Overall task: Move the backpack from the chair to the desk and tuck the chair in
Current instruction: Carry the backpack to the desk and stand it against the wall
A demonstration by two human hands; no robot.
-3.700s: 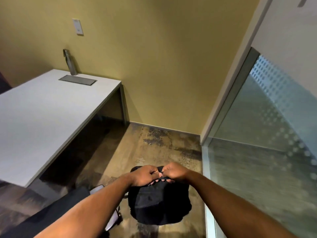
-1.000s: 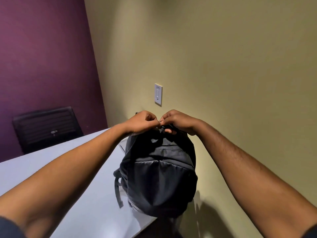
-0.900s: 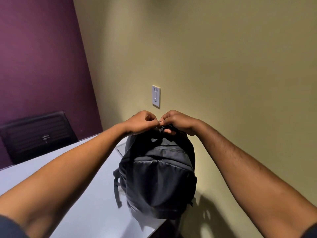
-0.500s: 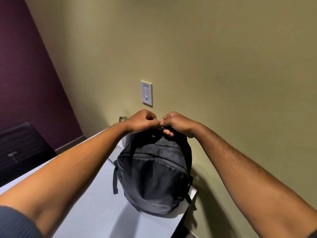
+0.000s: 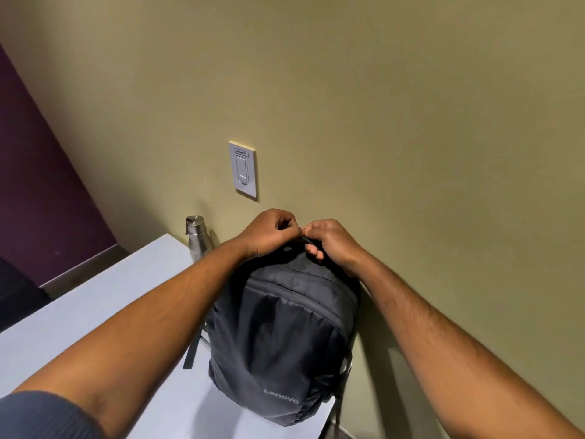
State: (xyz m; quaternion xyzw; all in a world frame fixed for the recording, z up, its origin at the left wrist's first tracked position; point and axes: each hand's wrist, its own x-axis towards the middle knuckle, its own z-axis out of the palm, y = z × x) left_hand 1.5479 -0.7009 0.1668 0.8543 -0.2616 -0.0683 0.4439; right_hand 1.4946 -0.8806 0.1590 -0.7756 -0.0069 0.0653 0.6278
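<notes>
The black Lenovo backpack (image 5: pixel 281 337) stands upright on the white desk (image 5: pixel 95 318), close to the desk's right end and right up against the olive-yellow wall (image 5: pixel 380 106). Its bottom sits on the desktop near the front corner, the brand name reading across the lower front panel. A loose black strap (image 5: pixel 192 350) hangs down its left side onto the desk.

Both arms reach out over the bag to its top. The left hand (image 5: pixel 269 231) is curled into a loose fist, fingers folded in and pressed together, pinching the top carry handle (image 5: pixel 305 240) of the backpack. The right hand (image 5: pixel 332 242) meets it knuckle to knuckle, its fingers likewise curled under and closed around the same handle; a couple of fingertips (image 5: pixel 311 250) show beneath the palm. The two hands touch each other at the middle of the bag's top.

Just behind the left forearm, a stainless-steel water bottle (image 5: pixel 198 237) stands upright on the desk against the wall, to the left of the backpack. Above it, a white light switch plate (image 5: pixel 242 169) is mounted on the wall. Off to the left the wall turns dark purple (image 5: pixel 38 169). A blue-grey sleeve (image 5: pixel 44 416) shows at the left upper arm. The chair is out of sight from here.
</notes>
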